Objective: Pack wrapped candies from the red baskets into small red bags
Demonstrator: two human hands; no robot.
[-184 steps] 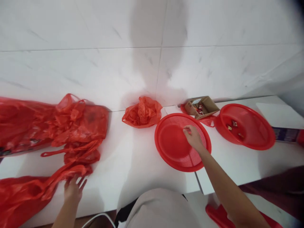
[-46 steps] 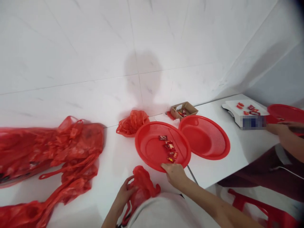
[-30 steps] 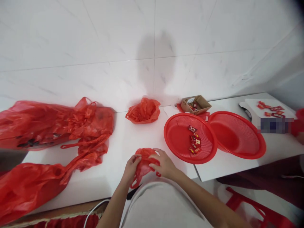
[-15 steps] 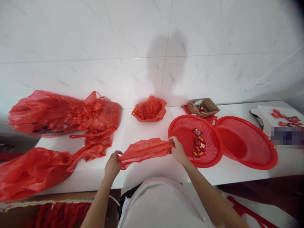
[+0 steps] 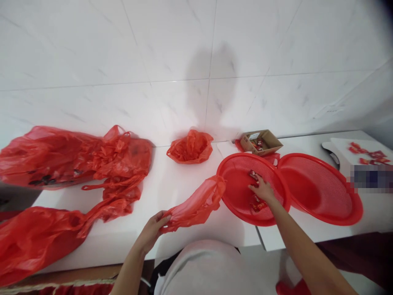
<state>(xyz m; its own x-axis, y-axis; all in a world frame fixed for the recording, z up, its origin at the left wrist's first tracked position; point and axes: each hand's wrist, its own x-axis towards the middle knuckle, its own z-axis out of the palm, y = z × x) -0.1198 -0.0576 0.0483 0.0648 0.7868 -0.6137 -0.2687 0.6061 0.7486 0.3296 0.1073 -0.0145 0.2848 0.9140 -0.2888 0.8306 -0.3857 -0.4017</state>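
Observation:
My left hand (image 5: 153,230) is closed on one end of a thin red plastic bag (image 5: 193,205). The bag hangs out to the right above the white table, its far end reaching the rim of a red mesh basket (image 5: 221,196). Inside that basket is my right hand (image 5: 262,190), fingers apart and pointing down over the wrapped candies. One small candy (image 5: 253,174) lies at its fingertips, and more candies (image 5: 257,205) are partly hidden under the hand. Whether the fingers touch them I cannot tell.
A second red basket (image 5: 353,200) adjoins the first. Behind them stands a small cardboard box (image 5: 274,146) with candies. A red bag bundle (image 5: 189,147) sits near the wall; large red bags (image 5: 46,241) lie left. A stool with red packets (image 5: 376,155) is far right.
My right hand has let go of the bag's right end and moved right into the basket. My left hand still holds the bag, which now slants. The view has shifted slightly.

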